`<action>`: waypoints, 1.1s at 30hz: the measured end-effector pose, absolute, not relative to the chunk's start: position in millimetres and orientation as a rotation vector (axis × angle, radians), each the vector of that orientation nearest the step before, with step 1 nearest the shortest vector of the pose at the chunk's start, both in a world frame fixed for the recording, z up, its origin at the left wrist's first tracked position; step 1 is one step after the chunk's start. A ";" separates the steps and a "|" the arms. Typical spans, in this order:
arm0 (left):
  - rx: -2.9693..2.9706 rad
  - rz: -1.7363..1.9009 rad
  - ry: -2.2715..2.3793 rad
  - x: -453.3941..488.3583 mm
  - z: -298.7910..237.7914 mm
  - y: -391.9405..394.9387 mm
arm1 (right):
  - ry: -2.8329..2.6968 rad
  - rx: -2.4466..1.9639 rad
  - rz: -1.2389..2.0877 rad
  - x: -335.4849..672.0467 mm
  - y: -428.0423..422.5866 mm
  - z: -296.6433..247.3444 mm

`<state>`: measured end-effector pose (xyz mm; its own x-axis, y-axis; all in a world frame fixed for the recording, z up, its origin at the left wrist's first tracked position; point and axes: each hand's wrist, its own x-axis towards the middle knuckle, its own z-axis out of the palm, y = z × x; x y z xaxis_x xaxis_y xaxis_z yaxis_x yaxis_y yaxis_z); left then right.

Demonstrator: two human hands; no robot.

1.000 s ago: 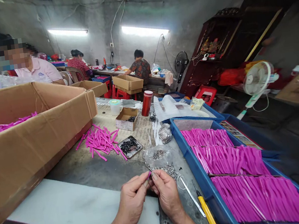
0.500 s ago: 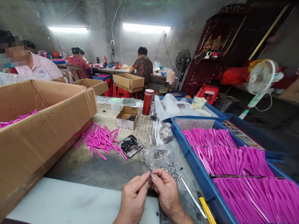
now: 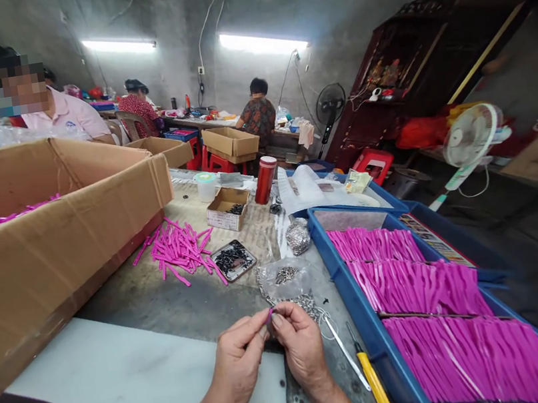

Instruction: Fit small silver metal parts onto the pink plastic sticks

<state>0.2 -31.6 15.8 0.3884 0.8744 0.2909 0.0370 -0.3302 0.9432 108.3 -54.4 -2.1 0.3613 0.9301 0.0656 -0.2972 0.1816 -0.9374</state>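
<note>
My left hand [image 3: 242, 357] and my right hand [image 3: 297, 342] meet above the edge of the workbench, fingertips pinched together. Between them shows the end of a small magenta strip [image 3: 269, 316]; most of it is hidden by the fingers. Just beyond lie loose metal chain and an open plastic bag of small metal parts [image 3: 287, 275]. A square dish of small black parts [image 3: 233, 260] sits farther off, beside a heap of magenta strips [image 3: 182, 248]. Right of my right hand are a thin white-handled tool [image 3: 346, 355] and a yellow-handled screwdriver [image 3: 374, 381].
A large cardboard box [image 3: 67, 238] stands at left. At right, a blue tray [image 3: 336, 292] holds rows of magenta strips. Farther back are a small carton [image 3: 224, 220], a red flask [image 3: 266, 180] and a white tub [image 3: 207, 187]. Several people sit at other tables behind.
Both hands keep the same pinch on the magenta strip, with barely any finger movement. The view has shifted very slightly.
</note>
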 end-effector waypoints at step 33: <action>1.700 1.119 0.777 3.3 14.1 -36.0 | -0.694 -0.886 1.129 111.2 -55.4 -10.2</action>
<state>3.3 -36.0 14.1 0.3855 0.8590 0.3370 0.0157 -0.3713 0.9284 111.2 -55.4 -10.2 0.2927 0.9557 0.0328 -0.4604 0.1708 -0.8711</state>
